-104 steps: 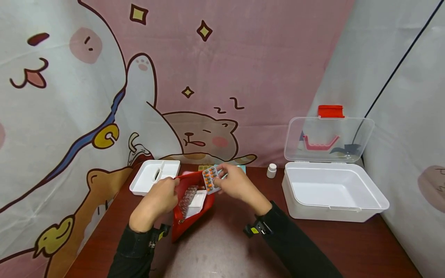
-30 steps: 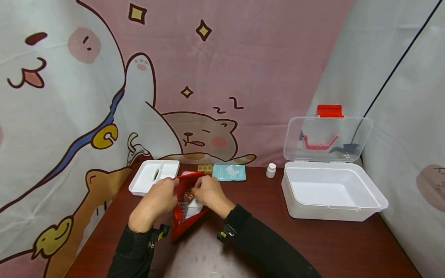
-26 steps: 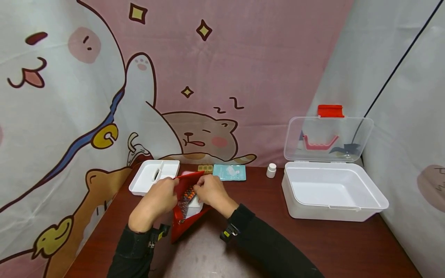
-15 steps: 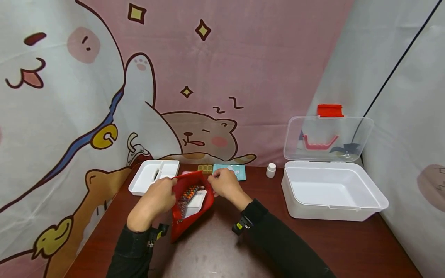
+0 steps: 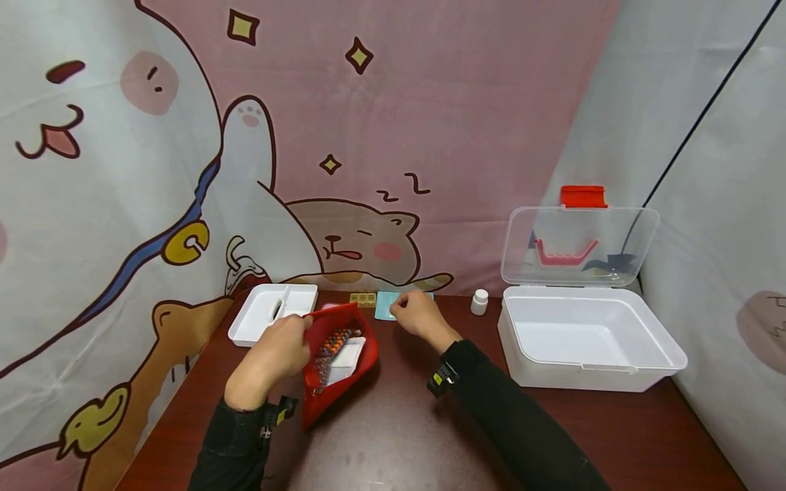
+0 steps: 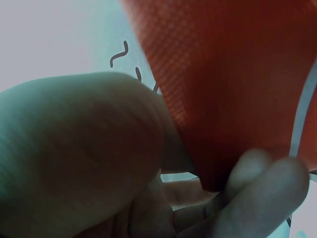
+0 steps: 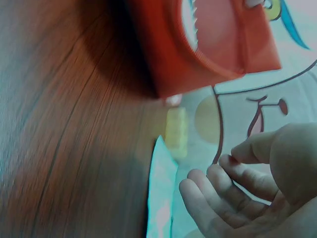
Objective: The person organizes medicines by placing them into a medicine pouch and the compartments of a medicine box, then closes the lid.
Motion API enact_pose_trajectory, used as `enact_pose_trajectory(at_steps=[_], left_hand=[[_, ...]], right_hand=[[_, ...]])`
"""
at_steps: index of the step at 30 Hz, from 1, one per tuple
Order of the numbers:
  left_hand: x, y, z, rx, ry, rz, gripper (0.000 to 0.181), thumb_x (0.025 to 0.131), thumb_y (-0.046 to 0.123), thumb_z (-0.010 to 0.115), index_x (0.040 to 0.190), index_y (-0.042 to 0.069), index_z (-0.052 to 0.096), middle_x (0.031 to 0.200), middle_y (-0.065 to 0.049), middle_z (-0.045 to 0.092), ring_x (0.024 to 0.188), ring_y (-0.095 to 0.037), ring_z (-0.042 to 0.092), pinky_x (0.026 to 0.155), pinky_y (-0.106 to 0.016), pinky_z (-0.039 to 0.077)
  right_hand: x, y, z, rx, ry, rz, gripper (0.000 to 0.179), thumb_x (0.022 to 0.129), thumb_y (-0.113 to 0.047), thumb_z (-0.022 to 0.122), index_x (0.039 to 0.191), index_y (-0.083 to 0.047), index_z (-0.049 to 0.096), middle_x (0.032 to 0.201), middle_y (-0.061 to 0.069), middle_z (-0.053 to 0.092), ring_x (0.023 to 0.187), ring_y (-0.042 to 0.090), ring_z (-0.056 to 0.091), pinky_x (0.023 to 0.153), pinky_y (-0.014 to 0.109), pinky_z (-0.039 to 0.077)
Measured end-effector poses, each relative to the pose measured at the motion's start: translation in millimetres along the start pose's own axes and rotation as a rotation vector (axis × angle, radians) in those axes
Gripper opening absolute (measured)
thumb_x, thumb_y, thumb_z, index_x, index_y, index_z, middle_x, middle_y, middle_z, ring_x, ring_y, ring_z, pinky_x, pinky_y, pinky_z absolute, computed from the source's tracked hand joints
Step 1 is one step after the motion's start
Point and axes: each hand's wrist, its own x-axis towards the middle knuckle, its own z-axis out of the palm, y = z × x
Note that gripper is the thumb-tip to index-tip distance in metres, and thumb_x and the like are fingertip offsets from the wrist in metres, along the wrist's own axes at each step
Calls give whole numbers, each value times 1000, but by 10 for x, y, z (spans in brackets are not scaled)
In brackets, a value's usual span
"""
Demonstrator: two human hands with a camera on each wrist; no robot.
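My left hand [image 5: 275,356] pinches the upper left edge of a red zip pouch [image 5: 319,404], which stands with its mouth spread. Inside the pouch lie a blister pack of orange and dark pills [image 5: 333,344] and flat white items [image 5: 346,357]. In the left wrist view, fingers [image 6: 267,198] close on the pouch's red corner [image 6: 213,171]. My right hand [image 5: 422,319] hovers by a flat teal packet [image 5: 384,306], partly covering it in the head view. Its fingers are loosely bent and hold nothing, as the right wrist view shows, with the teal packet [image 7: 161,191] beside them.
A small gold-coloured moulded sheet [image 5: 363,299] lies left of the teal packet. Behind the left hand is a white tray [image 5: 254,317]. To the right stand a small white bottle [image 5: 479,302] and a white box [image 5: 571,374] with its clear lid [image 5: 522,239] raised. A printed cloth hangs behind.
The right hand held the orange blister pack over the pouch, lowered it inside and let go. It touched the pouch's right edge, then moved right to the teal packet. The left hand stayed.
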Motion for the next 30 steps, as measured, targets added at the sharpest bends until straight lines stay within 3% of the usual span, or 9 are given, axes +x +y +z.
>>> enact_pose_trajectory(at_steps=[4,14,20,26,30], left_hand=[[-3,5,-6,-1,-2,-3,43,93,-3,60,135,-4,71,112,-17,74,88,-26,62,79,-42,54],[1,13,8,3,7,-7,40,91,-4,59,129,-3,73,107,-16,75,84,-24,62,75,-39,52],[1,6,4,-10,-4,-25,38,93,-4,59,129,-3,72,106,-16,74,82,-24,62,71,-36,50],[5,12,2,1,2,-9,40,92,-4,59,130,-3,72,109,-16,74,86,-25,62,77,-40,53],[3,0,5,1,2,-15,40,93,-4,59,130,-3,72,109,-16,74,86,-25,62,77,-40,53]], right_hand=[[67,104,12,-15,-28,-7,18,101,-20,67,99,-11,83,89,0,71,79,18,61,73,32,48],[166,196,83,-142,-77,-60,16,99,-15,70,93,-12,84,91,-1,75,84,15,63,80,33,53],[308,210,148,-203,-129,-72,17,99,-15,70,106,-9,85,106,6,81,101,23,73,94,42,61],[769,765,554,-278,-107,-97,32,98,-29,74,125,-14,83,127,6,81,119,25,74,102,47,61],[749,689,579,-321,-80,-86,36,97,-24,77,129,-10,81,136,15,75,129,37,69,102,55,59]])
